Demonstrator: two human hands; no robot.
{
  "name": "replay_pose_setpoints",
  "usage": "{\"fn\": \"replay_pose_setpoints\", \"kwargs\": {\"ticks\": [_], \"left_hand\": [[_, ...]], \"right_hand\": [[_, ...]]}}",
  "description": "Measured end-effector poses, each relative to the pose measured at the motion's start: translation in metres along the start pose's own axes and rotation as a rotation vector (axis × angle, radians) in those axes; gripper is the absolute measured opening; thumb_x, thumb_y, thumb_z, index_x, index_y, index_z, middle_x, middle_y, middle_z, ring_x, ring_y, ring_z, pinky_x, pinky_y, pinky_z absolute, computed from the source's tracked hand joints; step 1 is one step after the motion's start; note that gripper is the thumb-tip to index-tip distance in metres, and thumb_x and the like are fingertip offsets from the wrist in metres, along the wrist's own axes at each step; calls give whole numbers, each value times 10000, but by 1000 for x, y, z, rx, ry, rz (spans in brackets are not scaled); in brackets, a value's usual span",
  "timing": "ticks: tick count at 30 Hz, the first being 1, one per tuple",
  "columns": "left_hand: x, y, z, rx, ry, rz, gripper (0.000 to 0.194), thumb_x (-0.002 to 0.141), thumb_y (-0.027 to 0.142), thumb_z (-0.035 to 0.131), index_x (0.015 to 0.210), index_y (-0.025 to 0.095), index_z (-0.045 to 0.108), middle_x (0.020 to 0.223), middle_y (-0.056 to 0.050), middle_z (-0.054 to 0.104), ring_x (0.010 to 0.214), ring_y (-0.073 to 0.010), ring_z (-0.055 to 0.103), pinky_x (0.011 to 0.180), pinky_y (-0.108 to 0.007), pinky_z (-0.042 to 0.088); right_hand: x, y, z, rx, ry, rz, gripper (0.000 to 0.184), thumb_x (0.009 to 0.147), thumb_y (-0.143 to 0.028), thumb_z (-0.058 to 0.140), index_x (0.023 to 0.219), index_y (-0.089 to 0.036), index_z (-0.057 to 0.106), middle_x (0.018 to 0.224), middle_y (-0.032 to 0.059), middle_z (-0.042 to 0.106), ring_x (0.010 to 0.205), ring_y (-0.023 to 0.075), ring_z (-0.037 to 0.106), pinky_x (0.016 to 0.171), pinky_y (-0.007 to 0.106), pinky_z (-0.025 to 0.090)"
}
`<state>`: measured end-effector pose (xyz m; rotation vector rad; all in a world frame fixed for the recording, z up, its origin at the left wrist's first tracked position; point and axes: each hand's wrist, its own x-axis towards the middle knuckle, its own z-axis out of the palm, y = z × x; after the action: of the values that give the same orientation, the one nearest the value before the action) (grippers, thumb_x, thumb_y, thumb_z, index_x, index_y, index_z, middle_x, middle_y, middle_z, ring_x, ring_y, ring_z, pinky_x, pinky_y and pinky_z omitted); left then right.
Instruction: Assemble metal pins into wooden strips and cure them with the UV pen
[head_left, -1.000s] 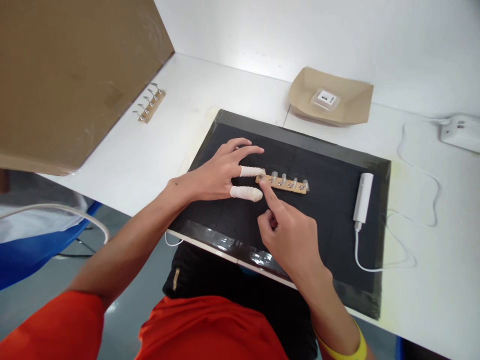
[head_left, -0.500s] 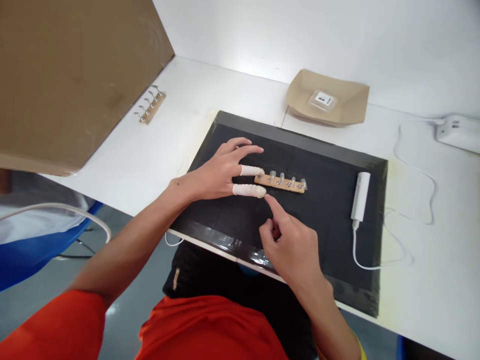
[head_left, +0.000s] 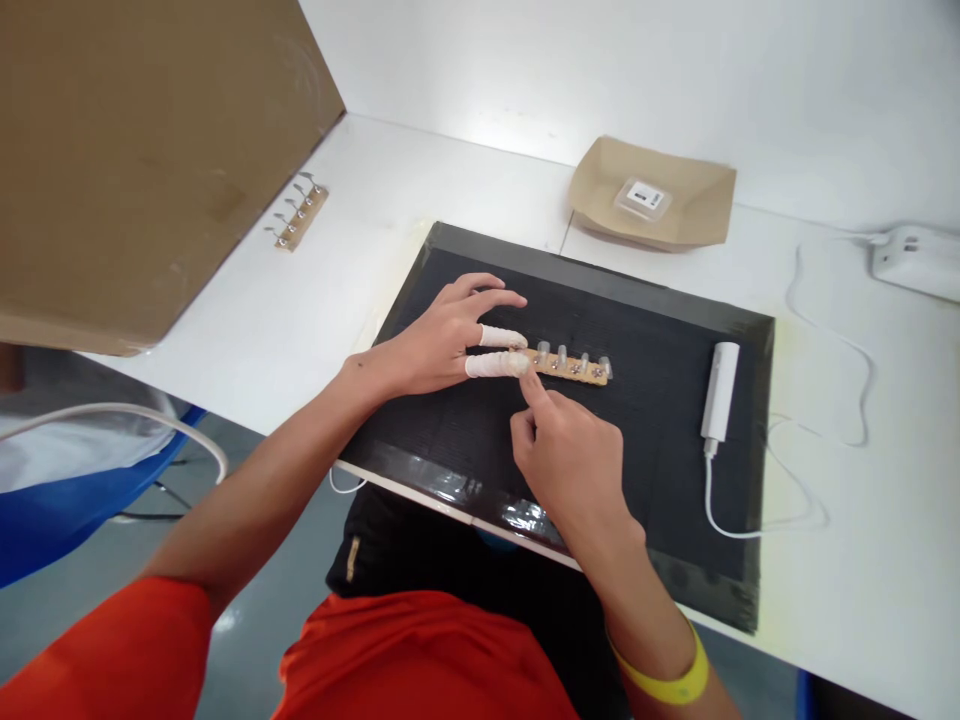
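A narrow wooden strip (head_left: 568, 369) with a row of clear nail tips (head_left: 562, 355) on small metal mounts lies on the black mat. My left hand (head_left: 446, 340) wears white finger cots on its thumb and index finger. These two are drawn together around the strip's left end, hiding whatever is between them; its other fingers stay spread. From below, my right hand (head_left: 574, 450) reaches in with its index finger stretched out, the tip by my left thumb tip. Its other fingers are curled, with nothing seen in them.
Right on the mat (head_left: 660, 420) lies a white stick-shaped device (head_left: 721, 392) with a cable. Behind is a brown paper tray (head_left: 697, 195) holding a clear labelled box (head_left: 643, 198). Another strip with metal clips (head_left: 301, 218) lies by the brown board (head_left: 150, 160). A power strip (head_left: 915, 260) sits far right.
My left thumb has moved up towards the index finger and the strip's left end. My right hand has shifted slightly up and left with it. The strip has stayed in place.
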<state>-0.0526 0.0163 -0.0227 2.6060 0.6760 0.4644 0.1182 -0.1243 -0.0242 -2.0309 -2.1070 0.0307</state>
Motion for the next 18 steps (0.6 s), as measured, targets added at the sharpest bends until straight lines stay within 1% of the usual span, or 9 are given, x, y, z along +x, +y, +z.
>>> {"fn": "replay_pose_setpoints", "kwargs": {"ticks": [2,6,8,10,14,16,18], "left_hand": [[1,0,0,-21,-2,-17,454,1046,598,503,1169,289,811,1490,-75,608,1464,-328,401,1252,-537,330],[2,0,-1,-105,3,-33,454,1059,569,495,1177,262,807,1494,-91,614,1455,-324,410,1240,-539,357],[2,2,-3,-134,36,-36,458,1076,551,470,1182,251,800,1483,-92,625,1442,-308,433,1232,-524,378],[2,4,-5,-152,98,-32,438,1089,515,464,1179,239,792,1446,-95,652,1416,-286,472,1224,-497,396],[5,7,-6,-142,183,-45,279,1052,404,605,1136,212,788,1361,-101,700,1342,-264,558,1181,-454,444],[8,8,-3,-111,199,-90,216,1015,351,672,1117,198,785,1321,-102,718,1292,-255,601,1152,-440,468],[11,9,1,-95,208,-164,191,984,325,714,1102,191,780,1296,-99,727,1258,-249,629,1131,-434,481]], "right_hand": [[1,0,1,-8,-13,6,609,904,-125,512,1491,-262,594,737,-1,756,616,134,653,517,306,224],[0,0,2,-13,-32,26,624,897,-122,509,1501,-264,585,717,-2,744,617,128,653,516,304,220],[0,0,1,-9,-35,29,629,899,-123,504,1505,-271,582,706,-8,736,608,127,647,515,304,216],[1,0,-1,-1,-36,30,625,903,-121,497,1502,-271,586,704,-10,736,606,129,647,516,305,217],[3,0,-3,24,-43,39,595,915,-123,497,1483,-264,605,766,6,770,632,127,666,519,301,231],[4,1,-4,36,-46,40,582,919,-126,500,1473,-264,613,777,8,773,635,129,669,518,294,236],[5,0,-5,47,-45,42,575,922,-126,497,1465,-267,620,766,6,768,631,130,668,519,289,240]]}}
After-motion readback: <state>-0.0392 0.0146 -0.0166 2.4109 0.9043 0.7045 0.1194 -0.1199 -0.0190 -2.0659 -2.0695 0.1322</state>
